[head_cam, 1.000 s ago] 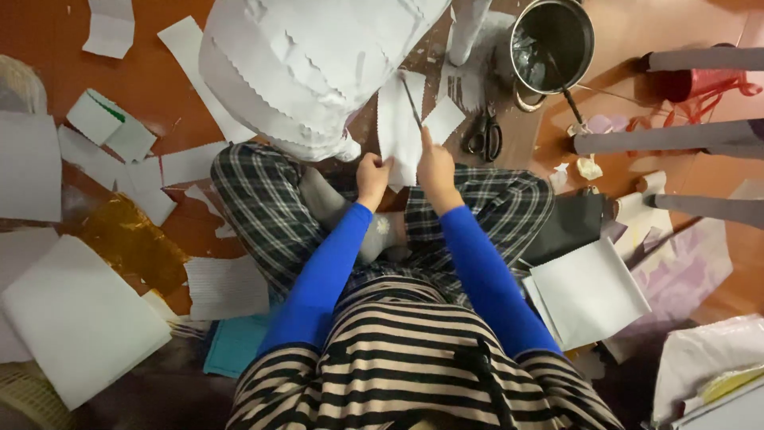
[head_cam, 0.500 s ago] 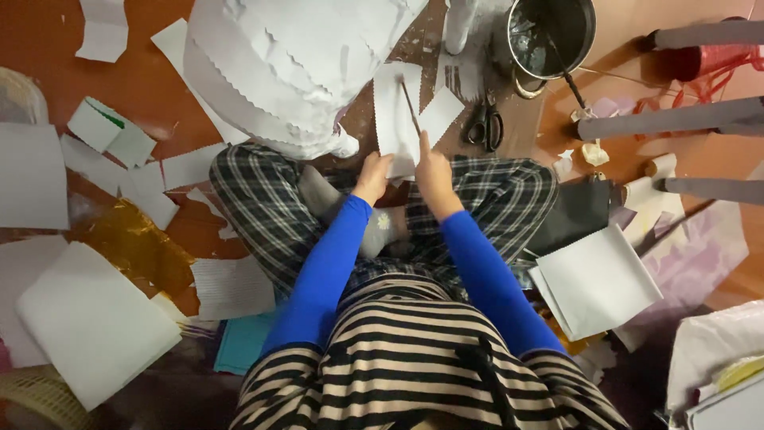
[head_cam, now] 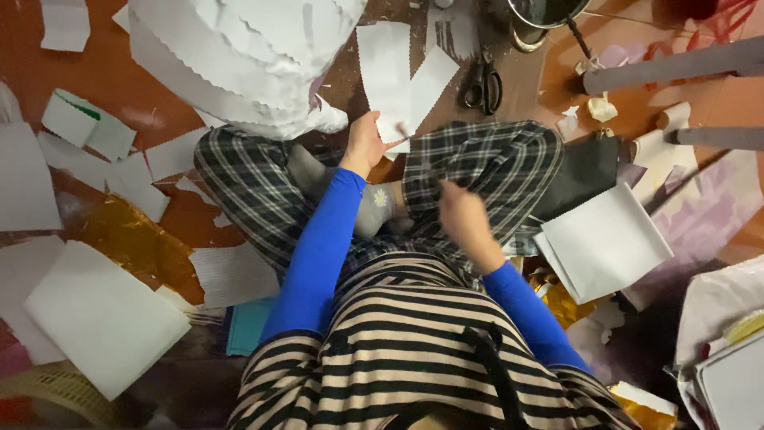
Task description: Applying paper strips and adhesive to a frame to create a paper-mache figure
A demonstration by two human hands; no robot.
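I sit cross-legged on the floor in checked trousers. My left hand (head_cam: 362, 145) pinches the lower edge of a white paper piece (head_cam: 391, 73) that splits into two flaps above my knees. My right hand (head_cam: 465, 219) is drawn back over my right thigh, away from the paper. It is blurred, with curled fingers, and whether it holds anything does not show. Black scissors (head_cam: 483, 84) lie on the floor just right of the paper.
A big heap of zigzag-edged white paper (head_cam: 239, 56) lies ahead on the left. A metal pot (head_cam: 541, 12) stands at the top, with grey furniture legs (head_cam: 676, 64) to its right. A stack of white sheets (head_cam: 605, 239), gold foil (head_cam: 135, 239) and scattered paper scraps surround me.
My right hand has left the paper and pulled back towards my body. My left hand keeps its hold on the paper. The view has shifted downward.
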